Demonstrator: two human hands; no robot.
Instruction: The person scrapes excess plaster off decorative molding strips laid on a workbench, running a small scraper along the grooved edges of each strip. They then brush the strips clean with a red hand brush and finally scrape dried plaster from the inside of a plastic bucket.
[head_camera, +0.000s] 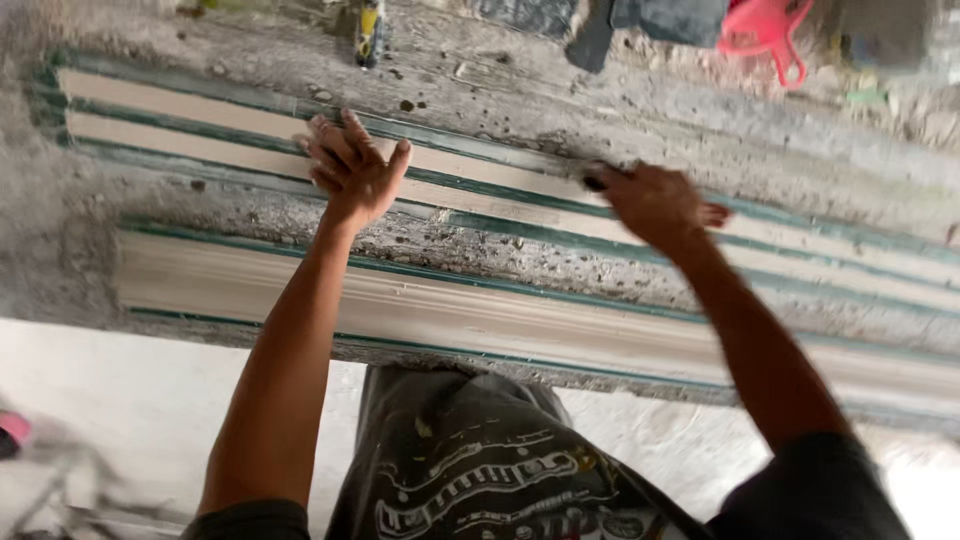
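Observation:
Long white plaster mouldings lie in green-edged moulds across a crusted grey workbench. My left hand rests flat on the upper moulding strip, fingers spread, holding nothing. My right hand is blurred and closed around a small dark tool whose tip shows at its left side, pressed on the same upper strip further right. The tool's shape is mostly hidden by the fingers.
At the bench's far edge lie a red plastic scoop, a dark trowel-like tool and a yellow-black object. My dark printed shorts stand against the bench front. Pale floor lies at lower left.

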